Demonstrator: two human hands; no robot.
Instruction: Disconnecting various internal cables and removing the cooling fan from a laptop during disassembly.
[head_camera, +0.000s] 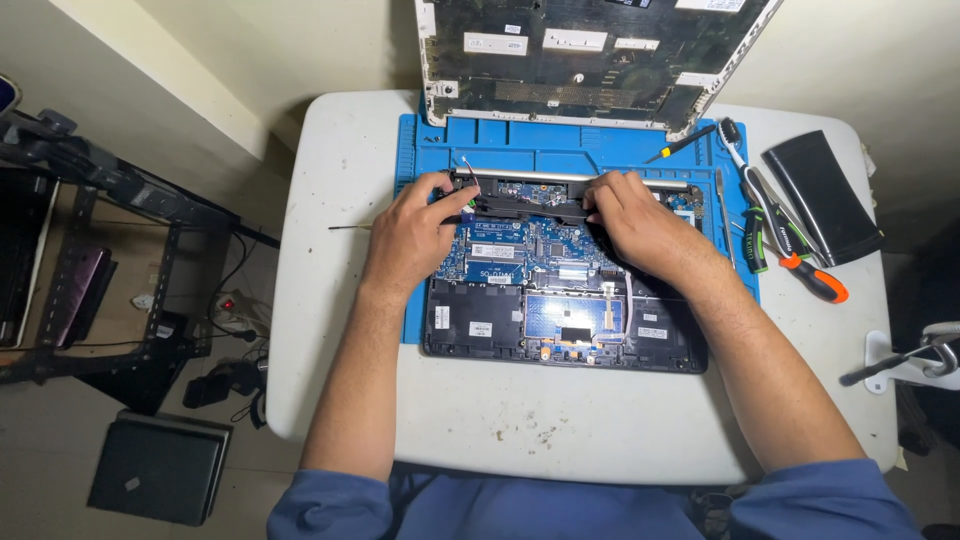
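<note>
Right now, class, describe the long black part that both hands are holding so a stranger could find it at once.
Start at the white table, then the blue mat, where an opened laptop base lies with its blue circuit board showing. Along its far edge, the left hand and right hand grip the long black bar. Unlike the silver hinge rod just behind it, it is dark, thicker and held at both ends.

A white table (340, 330) with rounded corners sits in front of you, its near edge speckled with crumbs of debris. A blue work mat (425, 150) lies on its far half — the opened laptop base (560, 330) rests on the mat and overhangs its front edge. To your right, directly on the table, lie a flat black pack (822, 195) and orange-handled pliers (800, 265).
</note>
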